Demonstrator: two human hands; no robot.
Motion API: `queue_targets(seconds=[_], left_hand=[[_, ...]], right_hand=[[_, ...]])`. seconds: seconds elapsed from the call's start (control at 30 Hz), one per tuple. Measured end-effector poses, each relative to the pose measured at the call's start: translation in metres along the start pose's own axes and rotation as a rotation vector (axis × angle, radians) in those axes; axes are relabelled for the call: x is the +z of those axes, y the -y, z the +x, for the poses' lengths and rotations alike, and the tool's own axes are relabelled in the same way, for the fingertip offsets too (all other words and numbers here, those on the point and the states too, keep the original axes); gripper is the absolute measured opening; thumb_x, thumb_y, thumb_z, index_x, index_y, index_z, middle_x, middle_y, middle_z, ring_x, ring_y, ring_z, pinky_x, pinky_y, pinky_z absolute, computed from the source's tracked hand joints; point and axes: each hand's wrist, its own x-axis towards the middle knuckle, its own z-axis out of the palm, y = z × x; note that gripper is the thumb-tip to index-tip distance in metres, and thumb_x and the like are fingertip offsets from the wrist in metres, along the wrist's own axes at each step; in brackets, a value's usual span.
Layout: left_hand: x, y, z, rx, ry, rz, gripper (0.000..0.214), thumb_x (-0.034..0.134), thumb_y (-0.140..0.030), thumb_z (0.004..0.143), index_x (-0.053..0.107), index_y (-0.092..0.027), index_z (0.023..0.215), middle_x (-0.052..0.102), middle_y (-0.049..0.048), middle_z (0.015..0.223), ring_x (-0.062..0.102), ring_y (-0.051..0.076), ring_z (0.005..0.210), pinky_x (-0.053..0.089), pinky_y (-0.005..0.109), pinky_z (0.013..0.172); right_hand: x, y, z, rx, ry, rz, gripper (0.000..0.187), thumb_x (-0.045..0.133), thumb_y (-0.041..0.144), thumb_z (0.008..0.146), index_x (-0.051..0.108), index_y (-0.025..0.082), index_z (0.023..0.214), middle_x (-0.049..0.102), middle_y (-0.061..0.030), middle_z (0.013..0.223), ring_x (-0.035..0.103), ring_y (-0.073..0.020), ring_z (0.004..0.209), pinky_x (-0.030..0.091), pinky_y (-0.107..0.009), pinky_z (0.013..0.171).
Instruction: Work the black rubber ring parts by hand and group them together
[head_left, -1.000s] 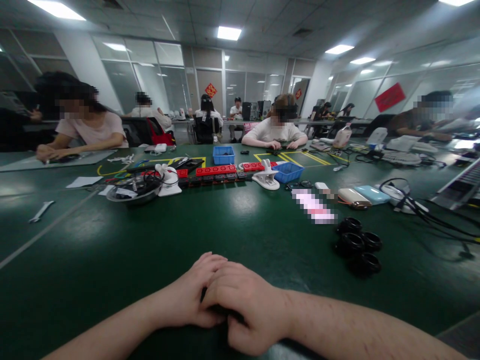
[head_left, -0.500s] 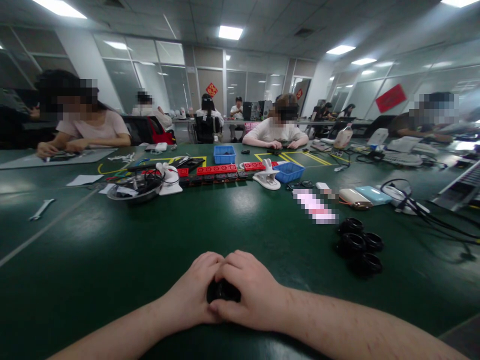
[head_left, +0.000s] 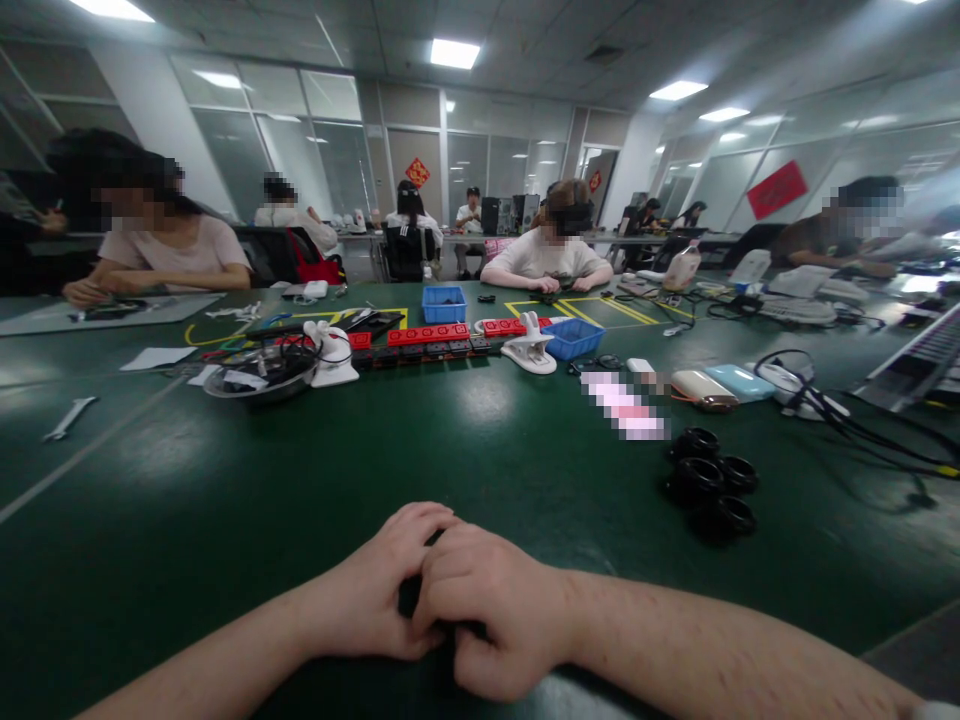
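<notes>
Low in the middle of the head view, my left hand [head_left: 382, 590] curls around a black part [head_left: 409, 596], fingers on its far side and thumb on the near side. Pressed against it from the right is my right hand [head_left: 495, 605], its fingers bent over the top and its thumb folded below. Most of the black part is covered by both hands; only small dark patches show, so its kind cannot be told. To the right of my hands stand several black hollow round parts [head_left: 697, 478] in a cluster, glossy and ring-shaped at the top.
Across the green table [head_left: 315, 450] lie a metal bowl of cables [head_left: 259, 385], red and black blocks in a row [head_left: 427, 335], white clamps [head_left: 529, 348] and blue bins [head_left: 574, 340]. A wrench [head_left: 71, 418] lies left. Cables [head_left: 862, 425] spread right. Co-workers sit around.
My right hand has turned over the black part, its fingers now lower and its thumb drawn down and away. Less of the black part shows. The whole view has shifted slightly.
</notes>
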Motion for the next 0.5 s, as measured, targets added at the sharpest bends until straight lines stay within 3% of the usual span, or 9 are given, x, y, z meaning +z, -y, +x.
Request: queue_targets(seconds=[0.13,0.23,0.4,0.5], left_hand=[[0.007,-0.002,-0.001,-0.025,-0.022,0.067,0.082,0.075,-0.041,0.056,0.041,-0.027,0.129,0.046,0.0062,0.129,0.039,0.033,0.12,0.012,0.057,0.107],[0.017,-0.008,-0.004,-0.165,-0.14,0.136,0.077,0.072,-0.053,0.057,0.045,-0.024,0.124,0.05,0.009,0.125,0.042,0.035,0.117,0.01,0.063,0.104],[0.029,-0.017,-0.007,-0.279,-0.236,0.158,0.097,0.074,-0.066,0.043,0.045,-0.018,0.123,0.053,0.012,0.119,0.044,0.039,0.113,0.012,0.067,0.102],[0.028,-0.022,-0.004,-0.319,-0.252,0.17,0.076,0.075,-0.059,0.047,0.055,-0.018,0.108,0.058,0.0092,0.105,0.051,0.036,0.104,0.015,0.066,0.101]], right_hand=[[-0.003,0.003,0.001,0.023,-0.131,-0.049,0.024,0.039,0.025,0.071,0.057,0.015,0.084,0.063,-0.0058,0.08,0.055,-0.0165,0.088,0.041,-0.032,0.087],[-0.01,0.009,0.003,0.219,-0.151,-0.197,0.033,0.046,0.043,0.078,0.058,0.014,0.089,0.062,-0.0071,0.085,0.054,-0.019,0.083,0.041,-0.035,0.079],[-0.019,0.02,0.01,0.621,0.077,-0.412,0.051,0.057,0.062,0.071,0.06,0.014,0.087,0.062,-0.0072,0.082,0.054,-0.0218,0.074,0.042,-0.036,0.069],[-0.019,0.023,0.011,0.707,0.162,-0.399,0.044,0.057,0.057,0.074,0.06,0.015,0.087,0.062,-0.0061,0.08,0.057,-0.0224,0.073,0.043,-0.034,0.066]])
